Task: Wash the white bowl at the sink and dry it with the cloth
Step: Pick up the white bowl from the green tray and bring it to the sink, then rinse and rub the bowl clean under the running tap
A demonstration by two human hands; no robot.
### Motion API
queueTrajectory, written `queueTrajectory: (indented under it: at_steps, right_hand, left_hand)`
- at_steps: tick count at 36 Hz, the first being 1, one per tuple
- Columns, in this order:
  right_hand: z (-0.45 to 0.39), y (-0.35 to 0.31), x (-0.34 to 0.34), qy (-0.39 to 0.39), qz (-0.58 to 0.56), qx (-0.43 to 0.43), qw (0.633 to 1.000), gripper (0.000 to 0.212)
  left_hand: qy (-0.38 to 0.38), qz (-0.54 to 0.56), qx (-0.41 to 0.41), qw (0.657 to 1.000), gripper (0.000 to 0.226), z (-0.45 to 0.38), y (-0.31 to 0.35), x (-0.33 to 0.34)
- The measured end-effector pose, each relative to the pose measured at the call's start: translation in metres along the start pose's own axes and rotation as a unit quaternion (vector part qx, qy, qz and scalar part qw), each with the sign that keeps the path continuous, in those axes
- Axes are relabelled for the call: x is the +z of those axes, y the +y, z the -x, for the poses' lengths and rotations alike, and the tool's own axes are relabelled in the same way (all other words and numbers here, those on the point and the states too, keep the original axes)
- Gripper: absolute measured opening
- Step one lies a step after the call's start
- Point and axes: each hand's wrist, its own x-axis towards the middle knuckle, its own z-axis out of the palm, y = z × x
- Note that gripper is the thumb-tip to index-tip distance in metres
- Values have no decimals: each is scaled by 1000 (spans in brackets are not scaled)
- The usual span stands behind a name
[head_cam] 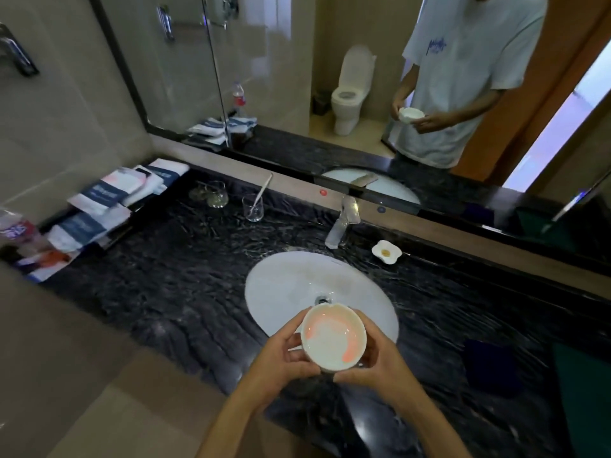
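A small white bowl [332, 338] with an orange-pink smear inside is held between both my hands, just in front of the near rim of the white oval sink [284, 285]. My left hand [286, 353] cups its left side and underside. My right hand [373, 357] grips its right side. The chrome tap [344, 223] stands behind the basin, with no water visibly running. A dark blue cloth [489, 365] lies on the black marble counter to the right of the sink, beside a dark green one [582, 391].
Behind the sink's right side sits a white flower-shaped soap dish [386, 252]. Glass tumblers [253, 208], one holding a toothbrush, stand at the back left. Folded towels and packets [109, 200] are piled at the far left, with a plastic bottle [16, 231]. A wall mirror runs along the back.
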Motion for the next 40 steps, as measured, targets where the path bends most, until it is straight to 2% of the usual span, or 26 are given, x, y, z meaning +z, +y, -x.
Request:
queueTrajectory:
  at_steps: [11, 23, 28, 36, 40]
  right_hand:
    - [-76, 16, 14, 8, 12, 39, 999, 108]
    - [-156, 46, 11, 14, -3, 93, 996, 108]
    - [-180, 55, 15, 12, -30, 103, 994, 104]
    - [-205, 74, 14, 3, -21, 156, 988, 108]
    - [-212, 87, 2, 13, -15, 184, 983, 101]
  left_hand:
    - [-28, -12, -46, 998, 95, -67, -1, -54]
    - [-48, 60, -126, 989, 91, -143, -4, -96]
    - [-26, 135, -157, 978, 88, -164, -11, -105]
    - [7, 152, -202, 967, 86, -196, -37, -120]
    - [-9, 163, -209, 964, 87, -212, -51, -130]
